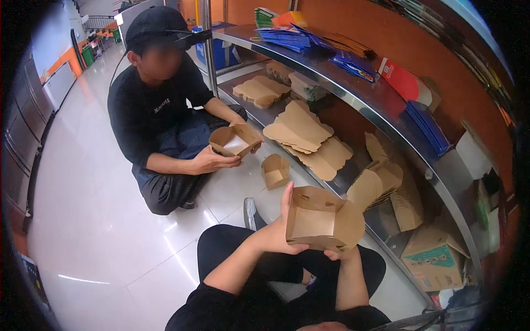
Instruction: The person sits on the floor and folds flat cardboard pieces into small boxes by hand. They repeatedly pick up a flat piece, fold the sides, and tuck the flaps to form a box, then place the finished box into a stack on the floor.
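Observation:
A brown paper food box (313, 220) is held up in front of me, its open top and pale inside facing me. A rounded flap stands out on its right side. My left hand (271, 234) is closed on the box's left side, thumb along the near edge and a finger up the far left corner. My right hand (343, 254) grips the lower right edge, most of its fingers hidden behind the board. Another folded brown box (275, 171) stands on the floor just beyond.
Across from me a seated person (160, 127) in a black cap holds a similar paper box (237, 142). A steel shelf (353, 99) on the right bears flat brown box blanks (301, 128) and blue packets (284, 37). A cardboard carton (433, 259) sits low at right.

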A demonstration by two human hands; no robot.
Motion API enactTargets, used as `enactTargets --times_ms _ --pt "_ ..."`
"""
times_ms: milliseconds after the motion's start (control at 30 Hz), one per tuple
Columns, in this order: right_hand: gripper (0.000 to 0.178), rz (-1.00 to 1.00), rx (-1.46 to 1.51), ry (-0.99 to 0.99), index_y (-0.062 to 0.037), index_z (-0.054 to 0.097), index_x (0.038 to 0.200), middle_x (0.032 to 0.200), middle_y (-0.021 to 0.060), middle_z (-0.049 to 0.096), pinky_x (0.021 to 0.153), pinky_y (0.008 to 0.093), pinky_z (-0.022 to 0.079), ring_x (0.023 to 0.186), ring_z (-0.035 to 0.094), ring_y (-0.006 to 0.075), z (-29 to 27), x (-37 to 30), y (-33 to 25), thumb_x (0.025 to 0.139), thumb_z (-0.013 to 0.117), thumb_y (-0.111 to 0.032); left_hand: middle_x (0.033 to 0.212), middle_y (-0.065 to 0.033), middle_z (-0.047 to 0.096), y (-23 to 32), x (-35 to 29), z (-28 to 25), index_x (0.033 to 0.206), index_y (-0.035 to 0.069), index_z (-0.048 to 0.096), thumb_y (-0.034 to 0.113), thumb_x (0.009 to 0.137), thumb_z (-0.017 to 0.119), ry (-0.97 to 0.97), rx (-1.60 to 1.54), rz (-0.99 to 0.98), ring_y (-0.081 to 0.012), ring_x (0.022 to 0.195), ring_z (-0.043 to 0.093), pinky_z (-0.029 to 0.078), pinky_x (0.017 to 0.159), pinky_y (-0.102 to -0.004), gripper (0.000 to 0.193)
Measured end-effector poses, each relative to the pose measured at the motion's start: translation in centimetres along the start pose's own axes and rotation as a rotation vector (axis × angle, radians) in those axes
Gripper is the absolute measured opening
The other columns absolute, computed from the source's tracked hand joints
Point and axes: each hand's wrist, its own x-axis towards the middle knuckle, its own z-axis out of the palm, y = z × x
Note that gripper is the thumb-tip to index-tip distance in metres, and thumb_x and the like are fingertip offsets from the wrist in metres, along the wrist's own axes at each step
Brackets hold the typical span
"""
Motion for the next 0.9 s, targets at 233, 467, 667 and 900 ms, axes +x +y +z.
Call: enactTargets --times_ms 233,467,667,900 --pt "0.076 0.227 0.171 -0.026 -0.0039 0.048 0.119 0.116 0.0079 0.053 0.091 0.036 0.039 0.107 0.049 0.0205 -0.5 -1.1 1.2 0.055 0.079 -0.031 0.141 -0.0251 0.006 0.9 0.2 0.1 0.133 0.006 -0.023 0.014 0.057 0.072 0.011 0.189 0.176 -0.0323 0.133 0.009 0.01 0.106 -0.0372 0.122" --pt "0.081 0.474 0.112 -0.049 -0.0043 0.046 0.121 0.118 0.0075 0.051 0.091 0.0361 0.039 0.109 0.047 0.0201 -0.5 -1.5 1.4 0.055 0.08 -0.035 0.14 -0.0232 0.01 1.3 0.1 -0.2 0.136 0.005 -0.015 0.013 0.057 0.071 0.068 0.259 0.374 -0.0322 0.132 0.013 0.013 0.106 -0.0367 0.117" --pt "0.079 0.417 0.206 -0.033 -0.003 0.044 0.122 0.119 0.0096 0.05 0.09 0.0362 0.039 0.109 0.047 0.021 0.5 -1.3 0.9 0.058 0.078 -0.034 0.141 -0.0236 0.007 1.3 0.0 -0.2 0.135 0.004 -0.015 0.014 0.056 0.072 0.063 0.421 0.418 -0.0319 0.133 0.01 0.011 0.106 -0.037 0.118" --pt "0.09 0.382 -0.054 -0.022 -0.0005 0.034 0.129 0.128 0.0128 0.041 0.097 0.0366 0.031 0.117 0.039 0.0224 -0.7 -0.1 -1.3 0.055 0.076 -0.032 0.138 -0.021 0.017 -0.6 0.8 0.1 0.135 0.008 -0.018 0.018 0.058 0.076 0.056 0.149 0.276 -0.0286 0.13 0.02 0.018 0.105 -0.038 0.122"
